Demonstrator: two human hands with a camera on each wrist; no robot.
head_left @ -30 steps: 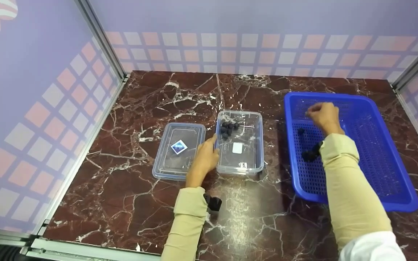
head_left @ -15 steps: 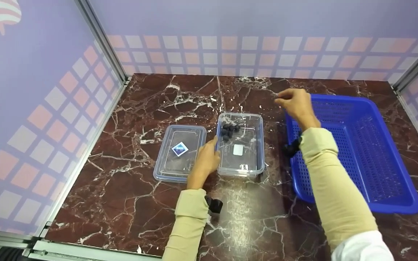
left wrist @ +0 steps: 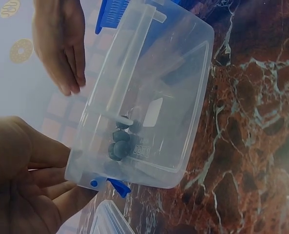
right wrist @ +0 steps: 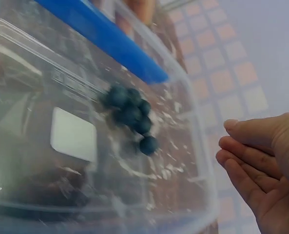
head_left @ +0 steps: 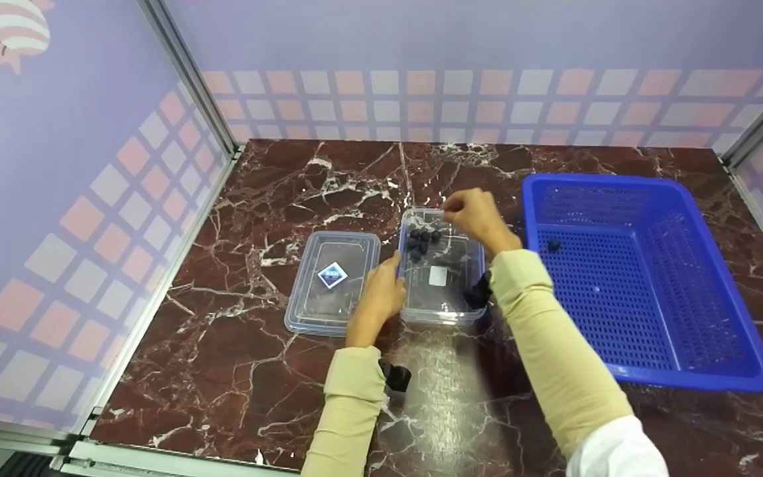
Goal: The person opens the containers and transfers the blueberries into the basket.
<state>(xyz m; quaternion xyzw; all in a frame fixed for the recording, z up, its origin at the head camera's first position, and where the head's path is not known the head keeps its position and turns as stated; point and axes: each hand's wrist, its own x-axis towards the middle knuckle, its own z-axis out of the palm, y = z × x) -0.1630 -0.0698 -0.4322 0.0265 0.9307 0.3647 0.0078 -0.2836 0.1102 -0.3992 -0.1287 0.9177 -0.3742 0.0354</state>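
Observation:
A clear plastic container (head_left: 449, 291), with several blueberries (head_left: 424, 245) at its far left corner, stands mid-table. My left hand (head_left: 383, 291) holds its left side; in the left wrist view the thumb and fingers are at the rim, beside a blue latch (left wrist: 119, 187). My right hand (head_left: 477, 215) is over the container's far right rim. In the right wrist view its thumb is close to its bent fingertips (right wrist: 223, 142); I cannot tell whether a blueberry is hidden between them.
A clear lid (head_left: 315, 301) with a blue diamond label lies left of the container. A blue plastic basket (head_left: 729, 291) stands on the right, with one blueberry (head_left: 554, 245) at its left side. Panel walls (head_left: 368, 40) enclose the marble-patterned table (head_left: 236, 371).
My right hand has moved left from over the blue basket to the container, uncovering the basket's blueberry. The left hand has stayed at the container's side.

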